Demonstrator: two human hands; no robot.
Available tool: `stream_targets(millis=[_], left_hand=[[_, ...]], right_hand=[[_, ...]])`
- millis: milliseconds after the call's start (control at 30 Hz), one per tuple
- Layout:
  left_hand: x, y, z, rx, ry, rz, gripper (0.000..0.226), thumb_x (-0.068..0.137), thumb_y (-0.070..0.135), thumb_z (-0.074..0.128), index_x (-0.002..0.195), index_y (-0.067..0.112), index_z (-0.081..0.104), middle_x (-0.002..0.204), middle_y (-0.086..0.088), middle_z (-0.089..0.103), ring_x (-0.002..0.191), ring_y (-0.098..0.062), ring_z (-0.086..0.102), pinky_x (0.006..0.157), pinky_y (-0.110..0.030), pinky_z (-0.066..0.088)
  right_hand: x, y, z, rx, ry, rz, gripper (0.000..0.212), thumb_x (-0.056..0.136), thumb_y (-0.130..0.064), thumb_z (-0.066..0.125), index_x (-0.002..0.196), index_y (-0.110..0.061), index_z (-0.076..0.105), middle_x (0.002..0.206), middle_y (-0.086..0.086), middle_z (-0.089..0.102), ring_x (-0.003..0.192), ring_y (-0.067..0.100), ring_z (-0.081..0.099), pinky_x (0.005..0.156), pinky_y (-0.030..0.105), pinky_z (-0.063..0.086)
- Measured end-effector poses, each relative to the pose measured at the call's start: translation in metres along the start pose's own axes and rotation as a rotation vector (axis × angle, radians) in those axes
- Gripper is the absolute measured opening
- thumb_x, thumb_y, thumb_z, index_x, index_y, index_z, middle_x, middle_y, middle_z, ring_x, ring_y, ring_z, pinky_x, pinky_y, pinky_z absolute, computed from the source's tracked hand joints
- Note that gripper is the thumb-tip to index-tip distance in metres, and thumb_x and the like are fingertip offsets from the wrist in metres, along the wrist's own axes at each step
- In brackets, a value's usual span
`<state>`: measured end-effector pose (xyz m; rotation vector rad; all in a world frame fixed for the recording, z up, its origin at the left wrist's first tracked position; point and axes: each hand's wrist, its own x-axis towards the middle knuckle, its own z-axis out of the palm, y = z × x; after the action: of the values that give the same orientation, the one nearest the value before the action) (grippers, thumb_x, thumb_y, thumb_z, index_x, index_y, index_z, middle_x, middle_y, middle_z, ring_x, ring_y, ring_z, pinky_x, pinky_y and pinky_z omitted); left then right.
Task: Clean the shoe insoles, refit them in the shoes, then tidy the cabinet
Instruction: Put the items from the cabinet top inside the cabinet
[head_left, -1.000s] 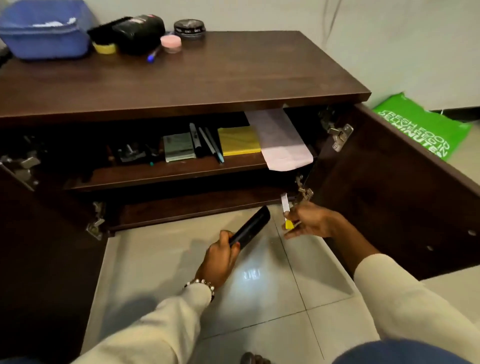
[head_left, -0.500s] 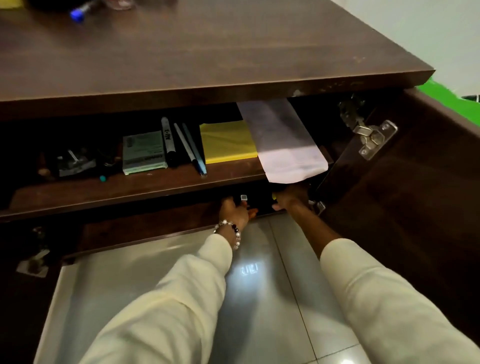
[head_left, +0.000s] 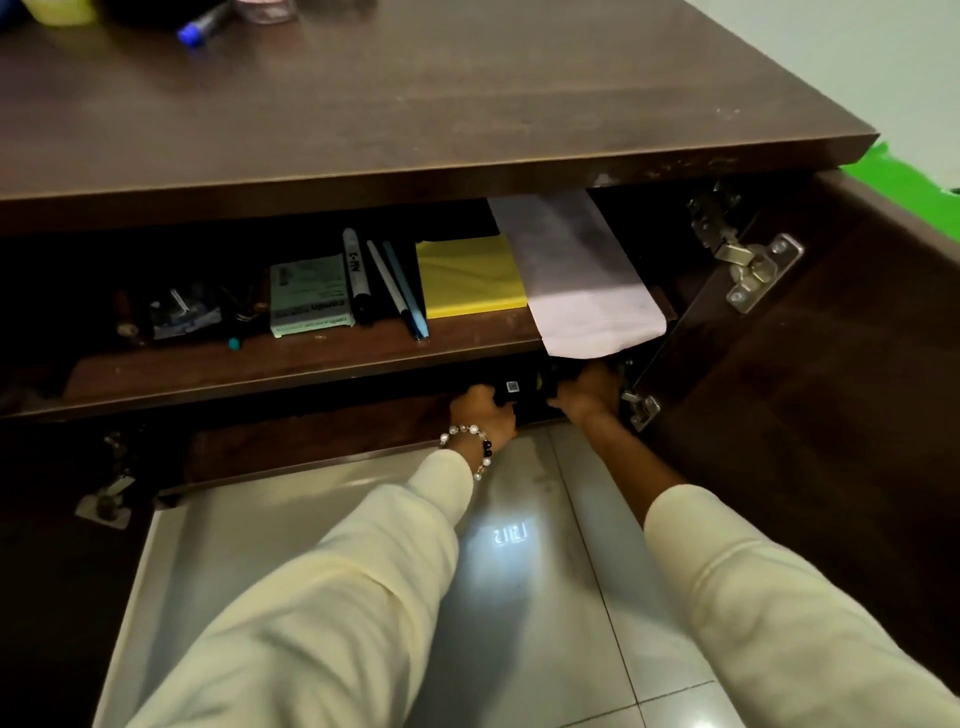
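Observation:
The dark wooden cabinet (head_left: 415, 130) stands with both doors open. Both my hands reach into its lower compartment, under the middle shelf (head_left: 260, 371). My left hand (head_left: 480, 410), with a bead bracelet on the wrist, grips a flat black object (head_left: 514, 392) that has a small white label. Just to its right, my right hand (head_left: 589, 389) has its fingers curled in the shadow, with a sliver of the small yellow and white item showing at the fingertips. No shoes or insoles are in view.
On the shelf lie a yellow pad (head_left: 470, 278), a white envelope (head_left: 587, 291) overhanging the edge, pens (head_left: 400, 288), a marker (head_left: 356, 275), a grey-green box (head_left: 309, 296) and dark clutter (head_left: 182, 312). The open right door (head_left: 831, 415) stands close by my right arm. Below is a glossy tiled floor (head_left: 519, 597).
A second ago both hands were out over the floor, holding the black object and the small yellow item. They have since moved forward into the lower compartment, and my head has come closer.

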<state>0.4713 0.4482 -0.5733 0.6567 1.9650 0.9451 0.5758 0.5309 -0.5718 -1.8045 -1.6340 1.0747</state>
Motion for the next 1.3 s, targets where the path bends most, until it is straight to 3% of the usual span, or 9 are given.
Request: stream_targets(millis=[133, 267, 367, 500, 667, 800, 1033, 1133, 1300], left_hand=[[-0.021, 0.004, -0.003, 0.176, 0.085, 0.078, 0.034, 0.088, 0.005, 0.052, 0.12, -0.001, 0.061, 0.121, -0.023, 0.06, 0.115, -0.037, 0.056, 0.095, -0.028, 0.045], [-0.044, 0.003, -0.007, 0.122, 0.071, 0.097, 0.03, 0.082, 0.003, 0.056, 0.111, 0.003, 0.065, 0.116, -0.022, 0.061, 0.106, -0.037, 0.061, 0.091, -0.036, 0.052], [-0.059, 0.003, -0.026, 0.086, 0.106, 0.17, 0.023, 0.083, 0.004, 0.053, 0.1, 0.013, 0.067, 0.109, -0.015, 0.064, 0.089, -0.033, 0.067, 0.081, -0.041, 0.057], [-0.105, 0.028, -0.067, 0.071, 0.096, 0.362, 0.02, 0.091, 0.004, 0.05, 0.093, 0.014, 0.068, 0.08, -0.009, 0.07, 0.057, -0.022, 0.067, 0.05, -0.025, 0.053], [-0.163, 0.071, -0.129, 0.151, 0.277, 0.847, 0.016, 0.085, 0.027, 0.058, 0.079, 0.019, 0.071, 0.053, 0.005, 0.061, 0.045, -0.008, 0.054, 0.049, -0.02, 0.042], [-0.2, 0.123, -0.184, 0.111, 0.47, 1.168, 0.021, 0.088, 0.022, 0.059, 0.072, 0.011, 0.067, 0.055, 0.004, 0.058, 0.046, -0.01, 0.051, 0.048, -0.021, 0.038], [-0.142, 0.19, -0.271, 0.267, 0.685, 0.709, 0.019, 0.087, 0.011, 0.058, 0.099, 0.003, 0.07, 0.099, -0.017, 0.07, 0.097, -0.031, 0.063, 0.087, -0.032, 0.04], [-0.111, 0.188, -0.29, 0.373, 0.644, 0.508, 0.026, 0.089, 0.013, 0.06, 0.112, 0.002, 0.066, 0.118, -0.018, 0.064, 0.115, -0.033, 0.053, 0.097, -0.031, 0.034], [-0.085, 0.193, -0.297, 0.416, 0.654, 0.475, 0.038, 0.082, 0.037, 0.07, 0.103, 0.005, 0.07, 0.106, -0.017, 0.067, 0.102, -0.031, 0.059, 0.088, -0.035, 0.044]], right_hand=[[-0.019, -0.001, -0.016, 0.066, -0.05, 0.074, 0.019, 0.082, -0.001, 0.063, 0.1, 0.004, 0.064, 0.103, 0.019, 0.069, 0.096, 0.038, 0.066, 0.079, 0.053, 0.056], [-0.058, -0.013, -0.041, 0.122, -0.046, 0.059, 0.01, 0.084, 0.005, 0.056, 0.083, 0.005, 0.065, 0.084, 0.014, 0.066, 0.08, 0.036, 0.069, 0.073, 0.047, 0.058], [-0.077, -0.025, -0.055, 0.064, -0.121, 0.041, 0.023, 0.085, 0.003, 0.053, 0.064, -0.003, 0.06, 0.074, 0.015, 0.066, 0.06, 0.029, 0.065, 0.059, 0.041, 0.058], [-0.119, -0.069, -0.079, 0.128, -0.457, -0.025, 0.016, 0.091, -0.009, 0.058, 0.077, -0.003, 0.062, 0.07, 0.012, 0.058, 0.048, 0.014, 0.054, 0.047, 0.023, 0.049], [-0.167, -0.144, -0.13, -0.043, -0.783, -0.34, 0.028, 0.089, -0.024, 0.064, 0.082, 0.003, 0.067, 0.068, 0.014, 0.065, 0.053, 0.016, 0.06, 0.041, 0.021, 0.04], [-0.196, -0.217, -0.157, 0.09, -0.738, -0.562, 0.027, 0.089, -0.025, 0.063, 0.079, 0.0, 0.067, 0.061, 0.01, 0.061, 0.048, 0.013, 0.052, 0.041, 0.021, 0.03], [-0.165, -0.299, -0.108, 0.273, -0.502, -0.6, 0.003, 0.089, -0.011, 0.064, 0.088, -0.01, 0.061, 0.075, 0.004, 0.059, 0.063, 0.011, 0.055, 0.057, 0.022, 0.048], [-0.14, -0.31, -0.066, 0.038, -0.359, -0.6, 0.022, 0.085, -0.021, 0.068, 0.105, -0.016, 0.059, 0.088, 0.002, 0.059, 0.079, 0.015, 0.055, 0.073, 0.029, 0.047], [-0.118, -0.336, -0.036, -0.23, -0.09, -0.746, 0.054, 0.086, -0.03, 0.064, 0.133, -0.011, 0.046, 0.132, 0.012, 0.049, 0.117, 0.024, 0.05, 0.101, 0.031, 0.038]])
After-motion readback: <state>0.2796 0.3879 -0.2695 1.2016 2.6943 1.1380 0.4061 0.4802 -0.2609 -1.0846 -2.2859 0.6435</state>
